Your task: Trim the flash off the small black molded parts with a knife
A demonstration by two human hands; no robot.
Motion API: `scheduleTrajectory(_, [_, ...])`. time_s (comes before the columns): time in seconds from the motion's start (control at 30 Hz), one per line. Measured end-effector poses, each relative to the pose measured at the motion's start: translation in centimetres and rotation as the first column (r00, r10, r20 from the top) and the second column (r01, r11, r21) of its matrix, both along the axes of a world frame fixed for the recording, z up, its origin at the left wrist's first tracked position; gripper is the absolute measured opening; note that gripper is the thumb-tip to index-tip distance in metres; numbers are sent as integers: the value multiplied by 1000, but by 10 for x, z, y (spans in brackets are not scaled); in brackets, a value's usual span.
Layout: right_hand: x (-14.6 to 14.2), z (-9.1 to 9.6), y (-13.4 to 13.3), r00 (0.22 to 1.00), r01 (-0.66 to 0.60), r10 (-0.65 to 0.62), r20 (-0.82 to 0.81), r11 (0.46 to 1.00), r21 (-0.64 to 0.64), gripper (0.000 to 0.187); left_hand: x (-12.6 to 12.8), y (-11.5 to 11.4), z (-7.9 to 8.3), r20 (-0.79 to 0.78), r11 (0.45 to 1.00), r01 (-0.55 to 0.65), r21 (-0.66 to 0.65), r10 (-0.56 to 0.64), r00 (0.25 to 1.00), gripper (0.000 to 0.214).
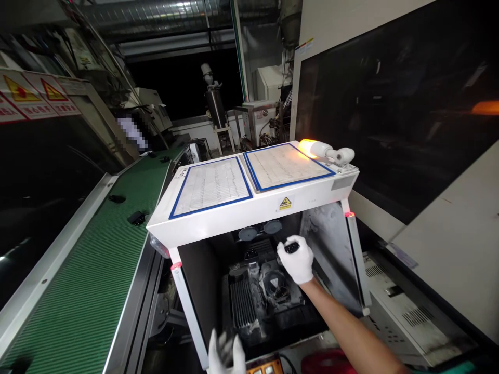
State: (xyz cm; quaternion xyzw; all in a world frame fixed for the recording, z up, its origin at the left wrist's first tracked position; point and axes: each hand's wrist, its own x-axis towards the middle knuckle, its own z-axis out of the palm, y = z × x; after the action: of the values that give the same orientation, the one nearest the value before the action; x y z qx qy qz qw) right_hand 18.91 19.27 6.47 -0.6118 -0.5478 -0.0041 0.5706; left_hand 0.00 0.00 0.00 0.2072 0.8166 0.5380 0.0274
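Fingers (300, 244) first, and clamped: white-gloved, curled round a small black part (291, 248), gripped in the right hand (299, 262), well inside the mouth of the white-topped enclosure (218, 227). Held up over the dark fixture (275, 284), apart from it as far as visible, just below and right of two grey discs (248, 233) at the back.

Now for the danger. Liable, probably, to slip from smooth glove fabric, given so little to pinch; liable then to drop among the ridges of the ribbed block (244, 301) and lodge there. Possible, too, to knock knuckles on the right side panel (327, 239) by swinging wide. Worse, a trapped hand, should any machinery shift while reaching in; worth heeding the yellow warning label (286, 202) on the front edge.

On to the pose! Bare right forearm (346, 327) slanting up and leftward from the lower right, wrist nearly straight, back of the hand showing. Down at the front, the left hand (226, 361): blurred, fingers spread apart, pointing upward, apparently gripping nothing, near the orange-framed control panel (268, 366).
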Motion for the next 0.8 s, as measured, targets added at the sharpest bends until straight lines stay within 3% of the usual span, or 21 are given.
scheduleTrajectory(0.03, [4, 2, -13, 999, -42, 42, 7, 999, 24, 22, 5, 20, 17, -3, 988, 154, -3, -154, 988, 61])
scheduleTrajectory(0.07, [8, 2, -26, 997, -81, 81, 18, 996, 41, 21, 12, 43, 34, -11, 936, 349, -40, -349, 937, 74])
scheduleTrajectory(0.17, [25, -2, -68, 988, -149, 147, 49, 988, 48, 18, 37, 114, 70, -269, 885, 461, -71, -462, 845, 80])
scheduleTrajectory(0.23, [40, -12, -93, 987, -147, 145, 69, 989, 20, 17, 49, 152, 73, -354, 859, 497, -123, -506, 787, 73])
scheduleTrajectory(0.3, [57, -25, -114, 988, -129, 131, 80, 991, -33, 18, 55, 178, 64, -374, 849, 509, -142, -522, 767, 52])
scheduleTrajectory(0.4, [76, -49, -139, 992, -105, 116, 44, 974, -199, 23, 54, 197, 46, -369, 871, 476, -120, -484, 793, 17])
scheduleTrajectory(0.47, [82, -65, -154, 996, -95, 90, -30, 937, -337, 26, 52, 202, 41, -358, 892, 442, -92, -444, 822, 7])
scheduleTrajectory(0.63, [78, -92, -176, 974, -74, -62, -220, 826, -558, 35, 53, 206, 42, -342, 920, 390, -41, -379, 859, 5])
scheduleTrajectory(0.8, [78, -96, -181, 979, -157, 29, -201, 736, -658, 37, 51, 205, 46, -368, 882, 468, -50, -452, 812, 4])
